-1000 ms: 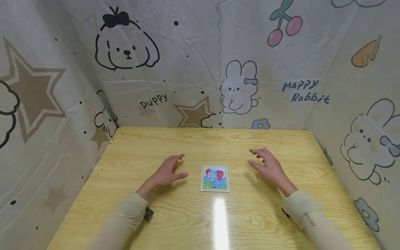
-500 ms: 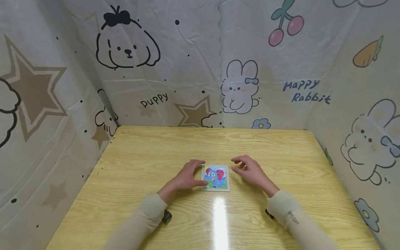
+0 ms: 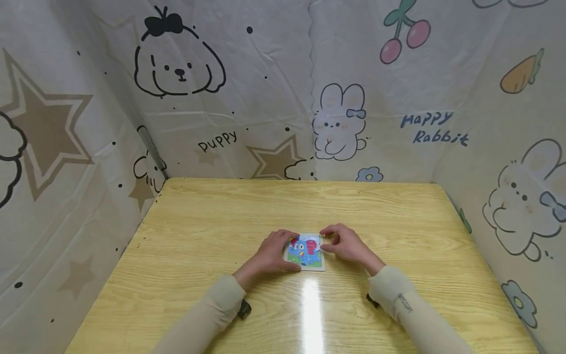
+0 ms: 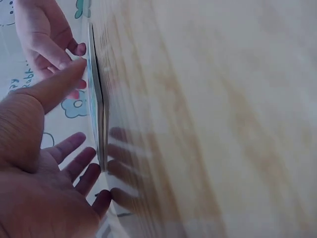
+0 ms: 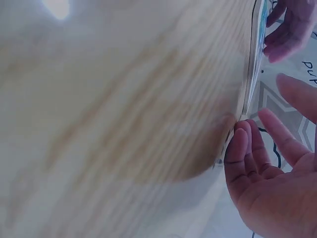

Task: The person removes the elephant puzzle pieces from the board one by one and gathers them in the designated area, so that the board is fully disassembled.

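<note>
Lying flat, near-square elephant puzzle (image 3: pixel 306 254), head leftward; hands (image 3: pixel 270 251) (image 3: pixel 347 244): left holding opposite edges, right's grip unclear.

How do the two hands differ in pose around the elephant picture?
The left hand spans the elephant picture from near edge to far; the right hand, thumb and index closer together, is at its right edge. In the wrist views, the left hand's fingers spread; several of the right hand's curl. Both are bare.

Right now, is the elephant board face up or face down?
Face up: the head camera, looking down, sees the colourful printed side of the elephant board.
</note>
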Tool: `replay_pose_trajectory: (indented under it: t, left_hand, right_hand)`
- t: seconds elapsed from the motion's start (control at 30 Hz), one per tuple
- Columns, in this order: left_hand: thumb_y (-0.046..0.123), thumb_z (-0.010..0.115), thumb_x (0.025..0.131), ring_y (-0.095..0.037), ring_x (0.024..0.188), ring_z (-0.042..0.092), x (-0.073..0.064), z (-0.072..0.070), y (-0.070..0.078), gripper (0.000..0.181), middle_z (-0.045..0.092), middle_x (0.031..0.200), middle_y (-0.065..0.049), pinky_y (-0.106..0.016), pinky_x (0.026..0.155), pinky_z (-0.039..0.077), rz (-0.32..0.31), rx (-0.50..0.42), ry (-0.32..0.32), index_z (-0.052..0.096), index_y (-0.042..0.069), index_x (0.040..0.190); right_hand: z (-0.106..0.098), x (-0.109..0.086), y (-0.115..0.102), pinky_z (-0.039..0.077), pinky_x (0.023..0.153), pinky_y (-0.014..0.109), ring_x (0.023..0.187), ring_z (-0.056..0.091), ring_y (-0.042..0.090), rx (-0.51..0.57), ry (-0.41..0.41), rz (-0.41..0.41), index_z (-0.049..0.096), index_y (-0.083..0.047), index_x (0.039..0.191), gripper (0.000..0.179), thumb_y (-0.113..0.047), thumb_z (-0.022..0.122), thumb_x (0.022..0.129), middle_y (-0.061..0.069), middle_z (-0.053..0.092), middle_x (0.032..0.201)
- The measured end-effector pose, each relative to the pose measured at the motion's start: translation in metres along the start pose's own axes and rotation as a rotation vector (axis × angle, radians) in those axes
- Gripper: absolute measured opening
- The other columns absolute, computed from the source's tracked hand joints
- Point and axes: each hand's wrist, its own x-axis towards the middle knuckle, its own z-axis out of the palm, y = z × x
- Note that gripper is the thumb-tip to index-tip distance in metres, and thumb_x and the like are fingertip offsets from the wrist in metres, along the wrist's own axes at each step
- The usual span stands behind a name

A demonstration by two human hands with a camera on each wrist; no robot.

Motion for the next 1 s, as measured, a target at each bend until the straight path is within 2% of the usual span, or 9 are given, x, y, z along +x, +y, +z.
replay_pose_trajectory:
  t: [0.4, 0.6, 1.0]
  left_hand:
    - [0.041, 0.089, 0.08, -0.033, 0.139, 0.045, -0.001, 0.001, -0.001, 0.081, 0.052, 0.149, -0.01, -0.056, 0.116, 0.036, -0.015, 0.001, 0.03, 0.053, 0.012, 0.147]
    - [0.043, 0.088, 0.082, -0.033, 0.142, 0.043, -0.001, 0.001, -0.003, 0.082, 0.051, 0.152, -0.008, -0.055, 0.118, 0.035, -0.031, 0.004, 0.029, 0.053, 0.013, 0.149]
    - [0.044, 0.088, 0.082, -0.032, 0.144, 0.043, -0.002, 0.002, -0.005, 0.082, 0.05, 0.153, -0.007, -0.055, 0.117, 0.037, -0.041, 0.021, 0.023, 0.052, 0.015, 0.15]
  right_hand:
    - [0.004, 0.007, -0.003, 0.042, 0.072, 0.031, 0.081, 0.051, 0.02, -0.063, -0.01, 0.005, 0.073, -0.007, 0.122, 0.047, -0.018, 0.09, 0.08, 0.01, 0.065, 0.114]
    - [0.006, 0.01, -0.005, 0.043, 0.076, 0.032, 0.086, 0.051, 0.021, -0.067, -0.01, 0.021, 0.072, -0.007, 0.125, 0.052, -0.02, 0.092, 0.078, 0.009, 0.066, 0.115]
    - [0.009, 0.014, -0.012, 0.046, 0.082, 0.035, 0.092, 0.053, 0.023, -0.065, -0.004, 0.081, 0.073, -0.01, 0.12, 0.047, -0.017, 0.092, 0.078, 0.007, 0.067, 0.113]
